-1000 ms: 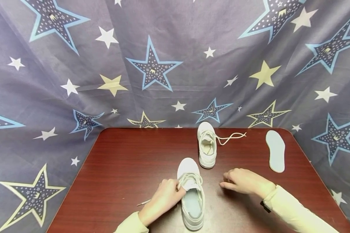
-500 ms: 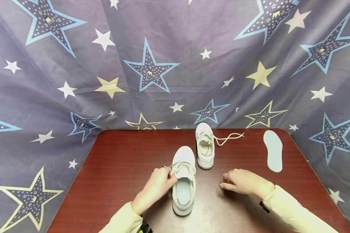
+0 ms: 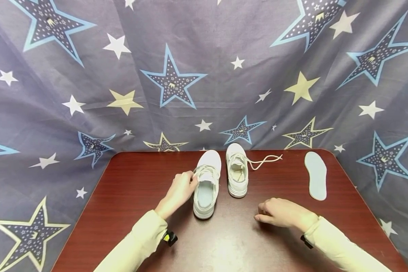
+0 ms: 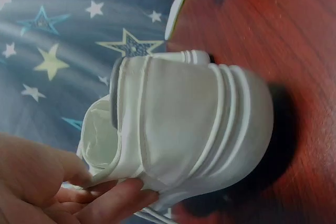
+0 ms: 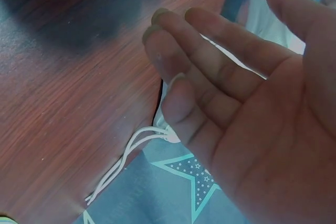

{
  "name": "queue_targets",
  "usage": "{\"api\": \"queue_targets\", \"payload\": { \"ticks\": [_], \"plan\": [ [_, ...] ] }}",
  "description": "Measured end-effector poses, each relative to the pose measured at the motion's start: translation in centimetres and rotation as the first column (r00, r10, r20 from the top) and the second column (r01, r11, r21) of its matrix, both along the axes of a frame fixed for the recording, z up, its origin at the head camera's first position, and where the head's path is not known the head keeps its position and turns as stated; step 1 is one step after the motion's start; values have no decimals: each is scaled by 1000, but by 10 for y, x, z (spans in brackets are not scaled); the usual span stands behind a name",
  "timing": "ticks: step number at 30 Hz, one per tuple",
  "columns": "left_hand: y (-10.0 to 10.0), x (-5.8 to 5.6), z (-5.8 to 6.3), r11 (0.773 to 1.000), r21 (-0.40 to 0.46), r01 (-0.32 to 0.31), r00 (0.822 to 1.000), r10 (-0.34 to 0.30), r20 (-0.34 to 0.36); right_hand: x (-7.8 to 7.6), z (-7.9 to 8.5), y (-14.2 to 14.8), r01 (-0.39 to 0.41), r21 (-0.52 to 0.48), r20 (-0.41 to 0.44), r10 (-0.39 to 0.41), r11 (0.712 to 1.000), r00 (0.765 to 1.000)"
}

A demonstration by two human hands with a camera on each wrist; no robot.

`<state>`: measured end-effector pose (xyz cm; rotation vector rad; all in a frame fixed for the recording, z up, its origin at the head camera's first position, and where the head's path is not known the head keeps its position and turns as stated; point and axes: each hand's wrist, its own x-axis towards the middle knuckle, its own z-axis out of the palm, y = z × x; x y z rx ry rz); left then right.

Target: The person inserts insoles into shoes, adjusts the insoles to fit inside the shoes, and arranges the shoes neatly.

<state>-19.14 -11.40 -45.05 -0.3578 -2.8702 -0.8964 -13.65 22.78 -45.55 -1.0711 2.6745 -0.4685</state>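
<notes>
My left hand (image 3: 181,188) pinches the left side of a white sneaker (image 3: 207,170) near its opening, thumb at the collar and fingers along the outside. In the left wrist view the heel of this sneaker (image 4: 181,114) is close, with a dark shadow beneath it. A pale blue insole (image 3: 205,193) lies inside the sneaker. To its right stands a second white sneaker (image 3: 237,177), toe toward the curtain, its laces (image 3: 265,160) trailing right. My right hand (image 3: 282,213) hovers low over the table, fingers loosely bent and holding nothing, as the palm (image 5: 262,124) shows in the right wrist view.
A loose pale blue insole (image 3: 317,175) lies at the right rear of the reddish-brown table (image 3: 139,177). Behind the table's back edge hangs a grey curtain (image 3: 210,37) printed with stars, which also runs down both sides.
My left hand has carried the sneaker away from me and slightly left, so it now stands beside the second one. The right hand has stayed in place.
</notes>
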Motion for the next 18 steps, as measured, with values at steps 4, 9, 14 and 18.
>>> {"api": "queue_targets", "payload": {
  "ticks": [4,9,14,18],
  "plan": [
    [2,-16,-5,1000,-6,-12,999,12,-33,-1,0,-1,-14,-1,-2,14,1000,1000],
    [6,-36,-9,1000,1,-15,999,15,-50,-2,-1,-1,-12,1,-9,12,1000,1000],
    [10,-55,-13,999,-12,-31,999,31,-27,-2,-2,-2,-22,-7,-14,22,1000,1000],
    [11,-65,-15,998,-32,-55,998,55,-3,-2,-2,-5,-42,-21,-29,42,999,999]
  ]
}}
